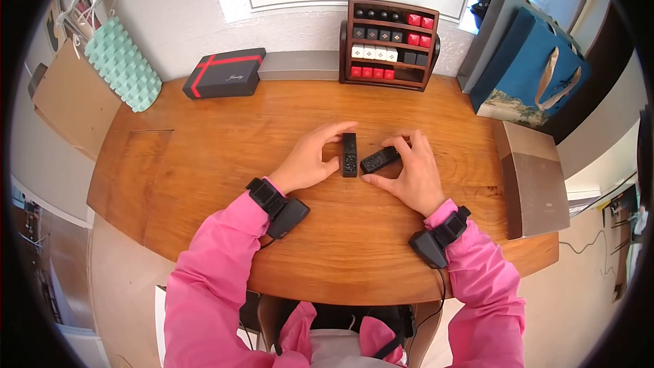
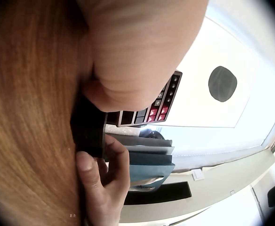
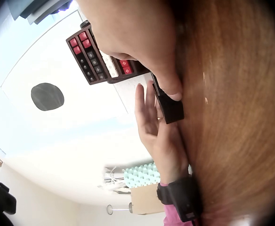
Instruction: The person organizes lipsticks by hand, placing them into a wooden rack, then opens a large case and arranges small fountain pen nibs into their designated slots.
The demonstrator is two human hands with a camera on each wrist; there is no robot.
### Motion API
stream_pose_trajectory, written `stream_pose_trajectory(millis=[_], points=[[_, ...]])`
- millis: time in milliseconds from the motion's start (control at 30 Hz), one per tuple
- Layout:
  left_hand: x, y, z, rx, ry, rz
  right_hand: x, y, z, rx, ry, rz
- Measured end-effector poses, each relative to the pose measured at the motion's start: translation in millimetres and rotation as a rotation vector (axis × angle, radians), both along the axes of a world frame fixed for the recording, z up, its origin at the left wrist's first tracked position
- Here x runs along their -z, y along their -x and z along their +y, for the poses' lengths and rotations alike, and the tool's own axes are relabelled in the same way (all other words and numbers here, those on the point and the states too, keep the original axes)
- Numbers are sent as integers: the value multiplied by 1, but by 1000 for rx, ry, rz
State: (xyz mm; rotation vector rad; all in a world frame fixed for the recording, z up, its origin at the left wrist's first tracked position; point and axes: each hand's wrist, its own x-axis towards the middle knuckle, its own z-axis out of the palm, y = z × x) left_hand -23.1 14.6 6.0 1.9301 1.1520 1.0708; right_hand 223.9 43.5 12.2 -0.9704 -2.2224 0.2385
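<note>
Two small black oblong blocks with a bumpy patterned face are near the middle of the wooden table (image 1: 300, 232). The left block (image 1: 349, 155) points away from the person. My left hand (image 1: 315, 158) lies along its left side, fingers extended past the far end and thumb close to its side. The right block (image 1: 379, 160) lies at a slant, its near end close to the first one. My right hand (image 1: 417, 174) pinches it between thumb and fingers. In the right wrist view, the left hand (image 3: 163, 141) shows its fingers straight behind a black block (image 3: 171, 107).
A wooden rack (image 1: 345, 41) with rows of red, black and white caps stands at the back. Left of it are a black box with red ribbon (image 1: 225, 73) and a mint studded object (image 1: 122, 61). On the right are a blue bag (image 1: 531, 68) and a brown box (image 1: 535, 184).
</note>
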Motion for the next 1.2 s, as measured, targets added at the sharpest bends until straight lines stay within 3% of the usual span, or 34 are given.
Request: stream_pose_trajectory(millis=[67,167,233,333,467,533,667,767,833,867,967,1067,1100,1133,1200], points=[[-5,0,-2,13,20,-20,4,-1,3,-10,-12,4],[-8,0,-3,43,-76,97,11,-5,11,45,151,-30],[-5,0,-2,52,-110,155,10,-2,9,166,205,79],[-10,2,-4,68,-129,186,-4,1,0,201,177,68],[-12,-4,-8,57,-69,71,-7,0,-3,62,153,132],[-14,-12,-12,-21,-131,281,-6,-3,-2,-40,81,-12],[-2,-10,-7,-58,-187,321,9,-4,8,19,70,48],[2,-9,-6,-151,-81,155,4,-3,6,139,142,52],[0,-12,-8,-322,-13,73,1,-2,6,170,-22,14],[0,-10,-8,-322,-13,73,-1,-2,4,170,-22,14],[-6,-8,-10,-418,-10,282,-10,-1,0,63,-117,12],[-8,-18,-16,-277,-98,81,-14,3,-6,-112,-212,19],[-1,-23,-16,-175,-61,-108,-11,5,-10,-110,-217,18],[2,-27,-17,-71,-23,-296,-8,6,-14,-123,-105,-18],[4,-31,-20,-67,-39,-284,1,11,-19,-129,15,13]])
